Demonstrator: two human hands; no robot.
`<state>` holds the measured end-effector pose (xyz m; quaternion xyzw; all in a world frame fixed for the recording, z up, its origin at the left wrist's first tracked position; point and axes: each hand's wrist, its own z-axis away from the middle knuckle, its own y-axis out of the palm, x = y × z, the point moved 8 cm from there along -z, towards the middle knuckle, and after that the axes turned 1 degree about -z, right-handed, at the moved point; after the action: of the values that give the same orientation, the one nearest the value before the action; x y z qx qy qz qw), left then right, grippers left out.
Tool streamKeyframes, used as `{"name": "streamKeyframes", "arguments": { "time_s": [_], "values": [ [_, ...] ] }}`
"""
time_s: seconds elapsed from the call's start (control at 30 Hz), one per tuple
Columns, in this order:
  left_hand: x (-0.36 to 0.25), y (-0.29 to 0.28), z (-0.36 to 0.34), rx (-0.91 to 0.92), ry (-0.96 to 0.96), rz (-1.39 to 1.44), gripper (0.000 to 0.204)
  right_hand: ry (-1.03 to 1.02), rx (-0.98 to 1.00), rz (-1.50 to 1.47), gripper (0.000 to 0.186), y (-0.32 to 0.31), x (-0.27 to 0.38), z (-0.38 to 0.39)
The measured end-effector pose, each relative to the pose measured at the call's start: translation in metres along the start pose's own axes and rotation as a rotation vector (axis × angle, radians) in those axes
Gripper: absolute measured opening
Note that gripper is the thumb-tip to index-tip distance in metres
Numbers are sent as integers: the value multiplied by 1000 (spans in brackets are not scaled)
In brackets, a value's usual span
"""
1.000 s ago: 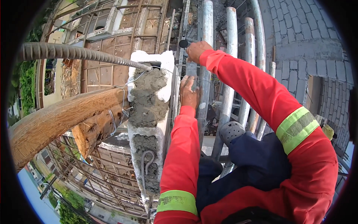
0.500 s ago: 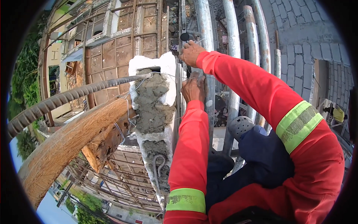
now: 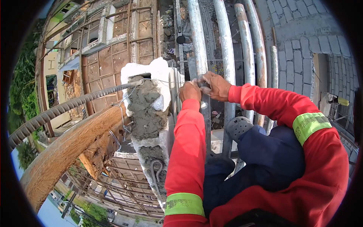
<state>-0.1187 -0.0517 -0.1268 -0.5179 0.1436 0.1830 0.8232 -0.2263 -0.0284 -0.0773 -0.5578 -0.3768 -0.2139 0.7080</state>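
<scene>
A thin metal wire runs from the tip of a ribbed steel bar across the top of a concrete block wall to my hands. My left hand is closed on the wire just right of the wall's edge. Close against it, my right hand pinches with bent fingers where the wire ends up; its fingertips partly hide the wire. Both hands are above a grey metal pipe. Wet grey mortar fills the block's hollows.
A thick wooden pole with wire round its end leans against the wall at left. A bent steel rod stands out of the nearer hollow. My shoe rests on parallel pipes high above rubble. A grey block wall rises at right.
My right hand has come back toward me and right, down beside my left hand. The left hand has stayed near the wall's edge. The view has shifted slightly.
</scene>
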Motion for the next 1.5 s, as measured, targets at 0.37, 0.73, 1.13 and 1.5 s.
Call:
{"name": "streamKeyframes", "arguments": {
  "time_s": [0.37,0.73,1.13,1.5],
  "values": [
    [31,62,-6,412,-274,790,38,853,324,-1232,25,58,-44,47],
    [22,24,2,-7,-32,636,38,375,460,265,46,-18,-76,-33],
    [16,30,12,-40,-38,740,43,354,417,303,51,3,-96,-11],
    [3,37,14,55,-223,629,60,472,374,381,26,-6,-66,4]
  ]
}}
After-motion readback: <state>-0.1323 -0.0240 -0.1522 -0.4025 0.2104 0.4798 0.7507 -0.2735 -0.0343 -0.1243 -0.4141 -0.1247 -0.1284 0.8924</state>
